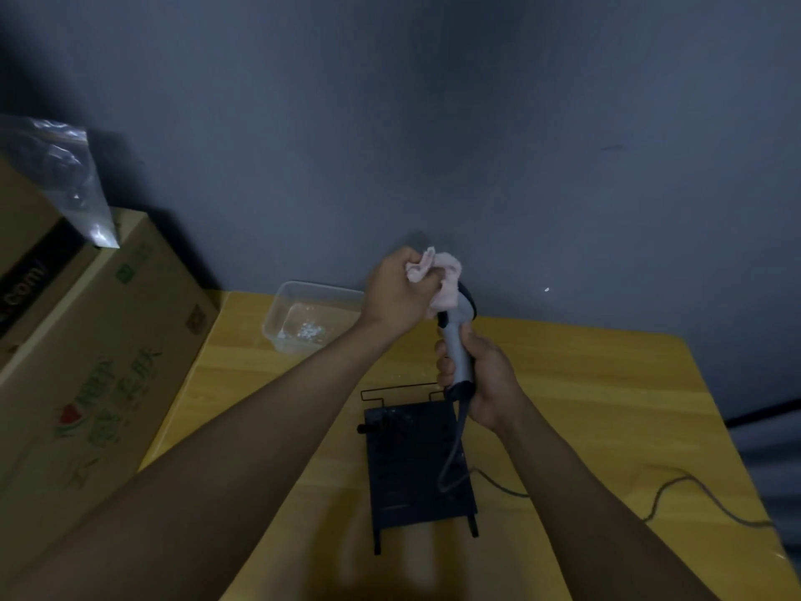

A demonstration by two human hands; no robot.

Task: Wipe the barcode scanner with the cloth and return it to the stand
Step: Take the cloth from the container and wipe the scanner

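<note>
1. The fingers (443,365) of the right hand (485,383) are wrapped tight around the grey handle of the barcode scanner (457,349). The fingers of the left hand (396,292) are bunched shut on the pink cloth (446,281).
2. The cloth is pressed on the scanner's dark head, up in the air above the bench (585,383).
3. This looks like the wiping step. To do it well, I think the right hand should hold the handle very steady while the left hand rubs the cloth all over the head, then down the handle.
4. Turning the scanner a little would let the cloth reach the far side, which is hidden here.
5. The scanner stands nearly upright. Its long way runs up and down, leaning a bit. The head is at the top and seems to face away, toward the wall.
6. Its cable (676,483) hangs from the bottom and trails right across the bench.
7. The black stand (416,466) lies just below, with no scanner on it.
</note>
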